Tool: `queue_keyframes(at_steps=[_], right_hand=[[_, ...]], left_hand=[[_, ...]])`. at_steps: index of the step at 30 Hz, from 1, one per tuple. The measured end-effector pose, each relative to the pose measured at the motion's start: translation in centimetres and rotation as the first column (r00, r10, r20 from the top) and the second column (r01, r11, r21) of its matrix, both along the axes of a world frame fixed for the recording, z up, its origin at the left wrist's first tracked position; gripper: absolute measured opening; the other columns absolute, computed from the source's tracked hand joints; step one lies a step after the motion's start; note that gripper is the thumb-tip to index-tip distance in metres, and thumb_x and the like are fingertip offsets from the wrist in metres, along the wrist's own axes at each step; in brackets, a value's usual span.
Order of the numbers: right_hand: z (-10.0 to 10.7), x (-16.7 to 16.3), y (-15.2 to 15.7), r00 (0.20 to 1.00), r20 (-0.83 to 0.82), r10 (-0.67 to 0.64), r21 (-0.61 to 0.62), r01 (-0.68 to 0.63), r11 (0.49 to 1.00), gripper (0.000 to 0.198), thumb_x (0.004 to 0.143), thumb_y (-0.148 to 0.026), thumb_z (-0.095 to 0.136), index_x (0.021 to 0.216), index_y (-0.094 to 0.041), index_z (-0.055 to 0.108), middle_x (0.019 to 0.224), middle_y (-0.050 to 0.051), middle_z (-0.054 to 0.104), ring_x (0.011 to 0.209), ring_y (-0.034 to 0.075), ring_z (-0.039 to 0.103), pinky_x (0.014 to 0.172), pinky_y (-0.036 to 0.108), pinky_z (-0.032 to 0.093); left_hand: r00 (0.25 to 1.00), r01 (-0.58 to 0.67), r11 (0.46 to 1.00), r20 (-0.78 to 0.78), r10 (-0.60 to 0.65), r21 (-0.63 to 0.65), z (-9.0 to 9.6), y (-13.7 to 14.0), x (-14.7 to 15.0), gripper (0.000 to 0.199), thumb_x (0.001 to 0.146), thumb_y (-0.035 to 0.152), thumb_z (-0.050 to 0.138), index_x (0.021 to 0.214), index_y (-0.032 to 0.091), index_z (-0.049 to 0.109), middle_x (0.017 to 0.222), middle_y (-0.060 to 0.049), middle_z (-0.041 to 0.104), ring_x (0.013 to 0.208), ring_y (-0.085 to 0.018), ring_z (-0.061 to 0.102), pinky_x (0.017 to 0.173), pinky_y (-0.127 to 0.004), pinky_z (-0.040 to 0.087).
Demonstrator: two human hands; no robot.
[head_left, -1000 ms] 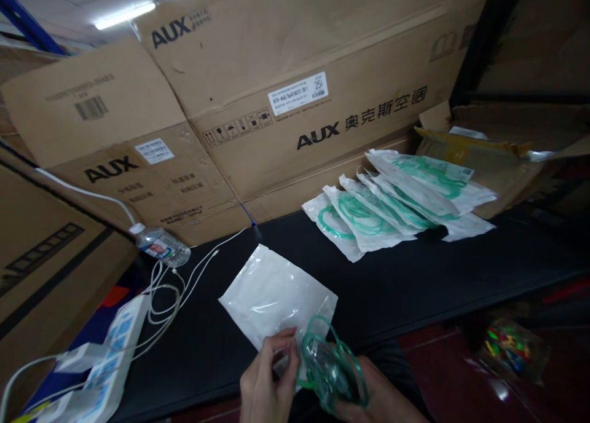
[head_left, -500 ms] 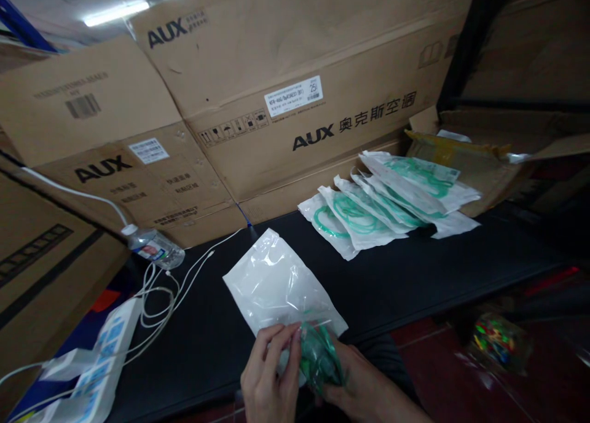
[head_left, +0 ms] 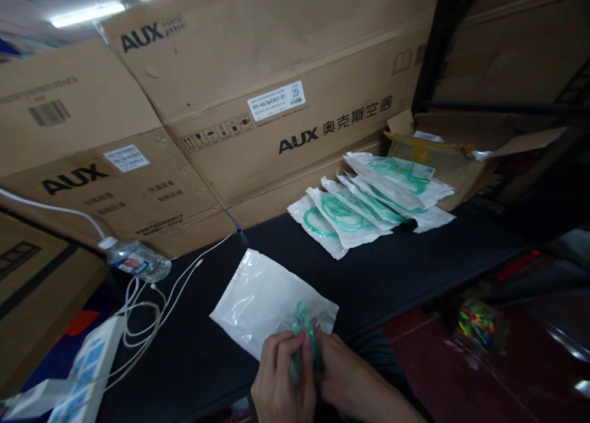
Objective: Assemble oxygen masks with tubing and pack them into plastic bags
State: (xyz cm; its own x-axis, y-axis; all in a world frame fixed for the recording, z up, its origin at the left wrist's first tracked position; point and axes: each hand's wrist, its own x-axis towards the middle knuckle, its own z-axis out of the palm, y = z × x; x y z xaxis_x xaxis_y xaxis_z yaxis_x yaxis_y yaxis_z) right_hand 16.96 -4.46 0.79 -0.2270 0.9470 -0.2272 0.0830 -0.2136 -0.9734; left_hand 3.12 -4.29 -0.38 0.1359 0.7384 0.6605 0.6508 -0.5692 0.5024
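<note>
Black bench [head_left: 179,343], with cartons [head_left: 230,165] behind its far edge. At the near edge, the left hand [head_left: 281,374] has its grip closed, thumb and fingers pinching green tubing [head_left: 302,315]; the right hand [head_left: 338,367] curls against the same coil, its fingers partly hidden, so how tight that grip is I cannot tell. Between the 2 hands, the coil points away over the white pouch [head_left: 253,294]; whether it is under the film is unclear. The pouch stretches toward the far left corner, left hand nearer. Filled pouches [head_left: 348,217] overlap along the far edge.
</note>
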Motion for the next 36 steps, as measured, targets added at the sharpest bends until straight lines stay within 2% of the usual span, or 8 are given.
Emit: queue_keyframes(at_steps=[3,7,12,17,19,24,31,36], right_hand=[[0.6,0.8,-0.2,0.999,0.012,0.041,0.023,-0.042,0.999,0.063,0.075,-0.014,0.068,0.137,-0.023,0.058,0.100,0.006,0.073,0.093,0.024,0.071,0.079,0.029,0.054],[0.9,2.0,-0.2,0.980,-0.141,0.143,-0.101,-0.158,0.982,0.072,0.081,-0.023,0.064,0.149,-0.022,0.041,0.078,-0.004,0.063,0.052,0.011,0.053,0.052,0.021,0.046],[0.5,1.8,0.6,0.977,-0.180,0.118,-0.146,-0.145,0.978,0.062,0.093,-0.043,0.050,0.147,-0.017,0.037,0.060,-0.009,0.054,0.041,0.010,0.047,0.042,0.020,0.043],[-0.1,0.6,1.0,0.995,0.042,0.090,-0.121,-0.085,0.989,0.060,0.100,-0.047,0.038,0.153,-0.019,0.030,0.078,0.003,0.068,0.039,0.014,0.054,0.036,0.024,0.044],[-0.3,0.4,0.9,0.986,0.148,0.072,-0.082,-0.060,0.995,0.062,0.100,-0.041,0.040,0.157,-0.017,0.026,0.095,0.012,0.071,0.052,0.018,0.063,0.044,0.027,0.048],[-0.2,0.2,0.5,0.952,0.301,0.056,0.024,-0.067,0.998,0.055,0.098,-0.033,0.052,0.150,-0.017,0.045,0.108,0.015,0.074,0.096,0.029,0.067,0.087,0.039,0.050],[1.5,1.7,1.6,0.950,0.287,0.127,0.029,-0.141,0.990,0.056,0.085,-0.014,0.059,0.141,-0.015,0.056,0.111,0.015,0.073,0.108,0.031,0.066,0.094,0.039,0.047],[2.7,3.0,2.0,0.967,0.083,0.240,0.014,-0.242,0.970,0.028,0.085,-0.019,0.064,0.113,-0.023,0.069,0.083,-0.002,0.070,0.078,0.016,0.063,0.074,0.025,0.049]], left_hand=[[0.998,-0.005,1.000,-0.055,0.004,-0.029,-0.1,0.5,-0.4,0.011,0.096,0.012,0.064,0.097,0.023,0.065,0.089,-0.002,0.067,0.082,-0.018,0.067,0.076,-0.027,0.054],[0.992,-0.002,0.999,-0.123,-0.004,-0.050,0.1,1.0,-1.2,0.009,0.096,0.014,0.064,0.098,0.022,0.065,0.091,-0.003,0.068,0.084,-0.018,0.068,0.077,-0.026,0.055],[0.999,-0.012,0.997,-0.050,0.008,-0.082,0.3,1.0,-0.8,0.008,0.099,0.016,0.059,0.098,0.022,0.064,0.092,-0.004,0.069,0.086,-0.020,0.069,0.078,-0.029,0.057],[0.987,-0.051,0.982,0.139,0.077,-0.185,0.7,0.7,0.6,0.011,0.101,0.024,0.057,0.092,0.022,0.063,0.088,-0.004,0.066,0.083,-0.020,0.067,0.075,-0.030,0.055],[0.980,-0.033,0.976,0.187,0.074,-0.214,1.1,0.6,1.1,0.013,0.102,0.025,0.055,0.091,0.022,0.063,0.087,-0.004,0.065,0.081,-0.020,0.066,0.073,-0.029,0.054],[0.979,0.027,0.980,0.203,0.013,-0.196,1.5,0.9,1.4,0.011,0.101,0.019,0.055,0.092,0.022,0.061,0.088,-0.004,0.064,0.081,-0.019,0.064,0.074,-0.029,0.054],[0.990,0.138,0.981,0.000,-0.139,-0.138,0.6,1.9,-0.8,0.011,0.099,0.013,0.060,0.094,0.022,0.062,0.084,-0.001,0.064,0.074,-0.015,0.066,0.068,-0.024,0.054],[0.991,0.090,0.979,-0.081,-0.106,-0.183,1.1,3.0,-1.4,0.013,0.099,0.019,0.061,0.086,0.022,0.063,0.080,0.000,0.063,0.070,-0.016,0.064,0.063,-0.025,0.051]])
